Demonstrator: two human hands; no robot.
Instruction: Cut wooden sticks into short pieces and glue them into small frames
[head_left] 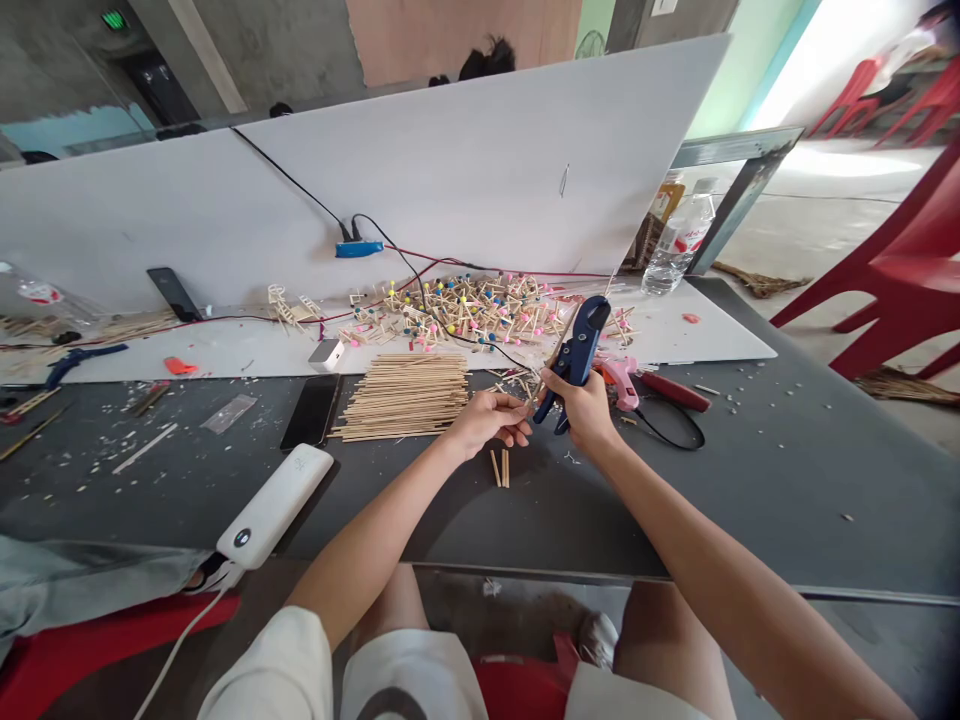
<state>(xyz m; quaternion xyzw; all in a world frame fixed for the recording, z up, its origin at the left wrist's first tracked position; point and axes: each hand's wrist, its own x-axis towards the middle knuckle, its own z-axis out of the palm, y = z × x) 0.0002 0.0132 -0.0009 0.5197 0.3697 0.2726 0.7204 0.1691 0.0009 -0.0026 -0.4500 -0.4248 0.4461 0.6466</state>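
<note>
Above the dark worktop (750, 500), near its front edge, two bare hands come close together. The right hand (590, 408) has its grip closed around a navy hand cutter (579, 350), long axis pointing away and slightly right, handles nearest the left hand (484, 418). That hand's fingertips are bunched beside the handles; whether they pinch something cannot be told. Just left of and beyond the left hand, the nearer one, lies a row of thin wooden sticks (405, 395), long axes running left to right. Three short sticks (505, 468) lie just nearer the person, pointing away. Behind are a heap of stick pieces with coloured ends (480, 305) and a white panel (450, 190); red chairs (915, 270) stand at right.
</note>
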